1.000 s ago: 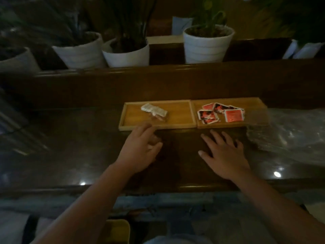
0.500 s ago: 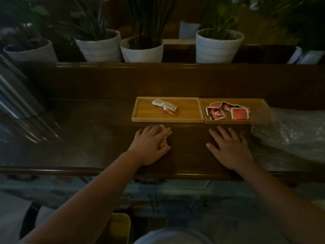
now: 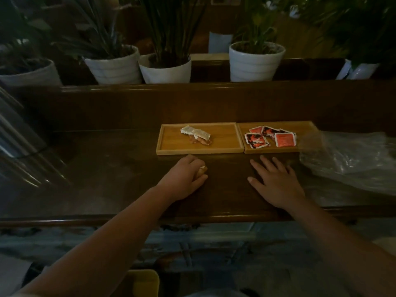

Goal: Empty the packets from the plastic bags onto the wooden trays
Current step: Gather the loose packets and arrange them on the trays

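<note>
Two wooden trays stand side by side on the dark counter. The left tray [image 3: 171,144] holds a few white and brown packets [image 3: 196,133]. Several red and black packets [image 3: 271,137] lie in the right tray [image 3: 304,127]. A crumpled clear plastic bag [image 3: 351,159] lies right of the trays. My left hand [image 3: 182,179] rests just in front of the left tray, curled around a small pale packet [image 3: 202,169] that peeks out by the fingertips. My right hand [image 3: 276,181] lies flat on the counter, fingers spread, holding nothing.
Behind the counter's raised back ledge [image 3: 192,88] stand several white plant pots [image 3: 256,61] with green plants. Shiny metal bars [image 3: 19,155] cross the left side. The counter's front edge [image 3: 192,217] runs under my forearms, with a yellow object [image 3: 145,284] below.
My left hand drew back from the left tray's front edge and curled around a small pale packet. My right hand stayed flat on the counter. The camera view shifted slightly left.
</note>
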